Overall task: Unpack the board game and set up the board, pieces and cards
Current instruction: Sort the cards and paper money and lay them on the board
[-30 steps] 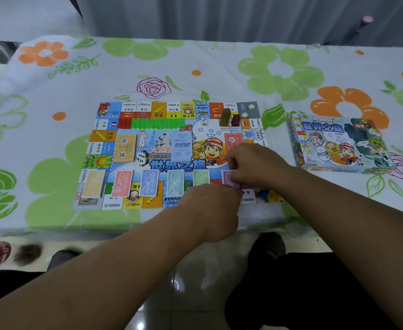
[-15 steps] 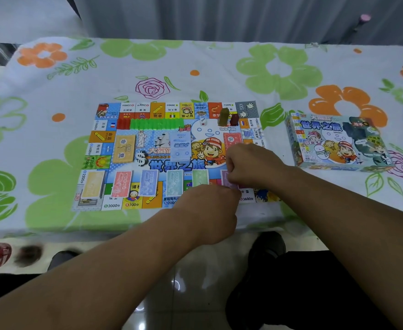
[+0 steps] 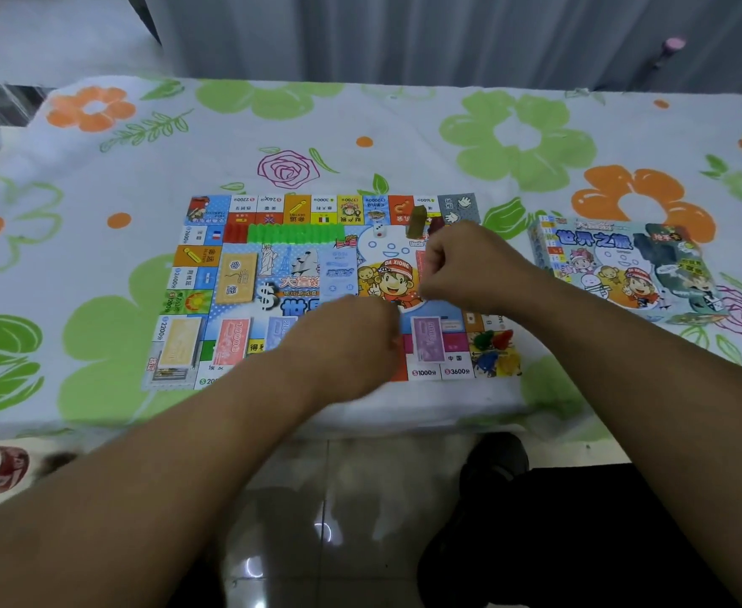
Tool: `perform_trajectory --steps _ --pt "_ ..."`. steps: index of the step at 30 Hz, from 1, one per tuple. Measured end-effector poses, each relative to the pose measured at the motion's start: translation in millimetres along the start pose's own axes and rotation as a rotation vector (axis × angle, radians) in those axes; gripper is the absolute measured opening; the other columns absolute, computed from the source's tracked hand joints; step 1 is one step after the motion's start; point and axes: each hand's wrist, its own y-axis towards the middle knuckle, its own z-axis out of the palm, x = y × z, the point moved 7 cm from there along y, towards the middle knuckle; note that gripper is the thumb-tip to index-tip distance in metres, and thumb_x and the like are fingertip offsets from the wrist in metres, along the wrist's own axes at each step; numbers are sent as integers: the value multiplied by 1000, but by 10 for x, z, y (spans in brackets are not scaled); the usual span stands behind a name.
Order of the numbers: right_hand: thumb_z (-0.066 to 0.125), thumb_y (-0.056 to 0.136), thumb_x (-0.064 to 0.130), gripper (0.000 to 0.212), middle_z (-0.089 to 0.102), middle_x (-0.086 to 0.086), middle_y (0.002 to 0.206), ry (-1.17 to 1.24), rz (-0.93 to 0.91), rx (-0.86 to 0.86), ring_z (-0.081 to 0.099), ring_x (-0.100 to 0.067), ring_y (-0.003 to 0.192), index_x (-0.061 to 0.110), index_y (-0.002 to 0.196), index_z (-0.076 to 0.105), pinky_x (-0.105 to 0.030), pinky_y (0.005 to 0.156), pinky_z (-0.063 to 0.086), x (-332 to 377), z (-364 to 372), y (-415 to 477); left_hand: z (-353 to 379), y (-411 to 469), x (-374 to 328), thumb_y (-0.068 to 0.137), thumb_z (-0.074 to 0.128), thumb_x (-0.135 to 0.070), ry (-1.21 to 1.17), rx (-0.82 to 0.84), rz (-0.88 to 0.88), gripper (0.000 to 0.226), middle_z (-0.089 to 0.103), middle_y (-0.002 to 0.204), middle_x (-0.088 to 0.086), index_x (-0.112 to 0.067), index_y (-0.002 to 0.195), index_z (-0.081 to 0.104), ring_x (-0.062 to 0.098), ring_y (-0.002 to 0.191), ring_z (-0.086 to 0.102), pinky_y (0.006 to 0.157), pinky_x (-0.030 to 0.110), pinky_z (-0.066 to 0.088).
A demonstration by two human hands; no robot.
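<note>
While both hands hang over it, the board [image 3: 211, 274] lies flat on the flowered tablecloth [image 3: 97, 177], close to the table's near edge. The left hand [image 3: 351, 340] is over the board's near middle, seen from the back and blurred, with its fingers curled under. Whether they pinch anything cannot be told. The right hand [image 3: 461, 265] is over the board's right half. Its fingers are curled into a loose fist with the thumb against them, and what they hold, if anything, cannot be told.

Along the board's near edge lie stacks of paper money: yellow [image 3: 180, 344] at the left corner, then pink [image 3: 231, 342], then a bluish one [image 3: 279, 333] partly hidden by the left hand, and purple [image 3: 428, 340] towards the right. Four pawns [image 3: 492, 351], red, green, blue and yellow, huddle on the near right corner.

Near the far edge stand a row of green houses [image 3: 294, 233], red houses [image 3: 234, 232] touching its left end, a white die [image 3: 378, 230] and two upright tokens [image 3: 417, 221]. A yellow card stack [image 3: 238, 278] and a blue card stack [image 3: 337, 267] lie in the middle. The game box [image 3: 623, 269] sits on the cloth, apart from the board, off its right edge.
</note>
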Motion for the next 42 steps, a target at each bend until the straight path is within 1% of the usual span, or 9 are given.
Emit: perform_trajectory --steps 5,8,9,10,12,16,20,33,42 --pt "54 88 -7 16 56 -40 80 324 110 95 57 -45 63 -18 100 56 -44 64 58 148 234 145 -348 137 733 95 51 -10 -350 -271 -332 27 67 112 9 -12 118 65 27 94 63 76 31 47" --pt "44 85 -15 27 41 -56 112 419 140 115 37 -37 67 -29 107 44 -38 72 28 304 379 267 -329 240 1034 96 49 -5 -582 -312 -456 19 62 99 11 -11 109 61 28 88 58 76 37 49" --pt "44 85 -14 28 44 -53 120 422 156 115 38 -38 68 -29 109 44 -43 65 41 318 425 308 -313 311 1067 95 50 -3 -586 -279 -449 13 57 89 8 -12 95 59 27 85 53 75 36 45" --pt "45 84 -13 31 44 -52 121 421 173 114 37 -35 71 -29 110 44 -70 91 25 325 464 344 -277 386 1068 93 51 -2 -501 -188 -435 18 49 79 2 -14 80 52 23 85 46 75 34 38" --pt "45 82 -12 38 37 -57 103 423 199 126 33 -29 79 -28 116 42 -40 75 21 346 556 407 -214 481 1070 90 55 -3 -203 -41 -461 38 32 70 -5 -20 64 35 18 83 39 73 24 31" --pt "44 79 -9 48 27 -9 83 394 190 145 29 -27 82 -22 125 37 -41 69 24 353 662 478 -308 427 1012 94 57 -9 39 -76 -387 39 34 72 -4 -19 66 32 16 75 44 53 23 23" --pt "41 83 -8 44 29 -8 85 400 207 146 29 -26 82 -22 125 38 -38 68 22 355 665 473 -115 597 1146 98 57 -16 -31 -4 -412 33 39 99 -12 -34 80 36 13 112 57 71 25 33" --pt "44 85 -7 37 32 -7 80 367 211 152 34 -25 79 -22 119 46 -36 70 26 279 693 524 -22 643 1074 96 54 -5 -350 -14 -391 42 33 71 -5 -21 65 31 9 60 32 55 24 26" --pt "39 90 -12 61 43 -16 149 185 -4 164 47 -34 129 11 147 40 -46 103 46 438 629 618 -52 514 1190 88 58 0 -494 -266 -464 31 56 99 10 -15 104 36 25 88 55 71 35 51"
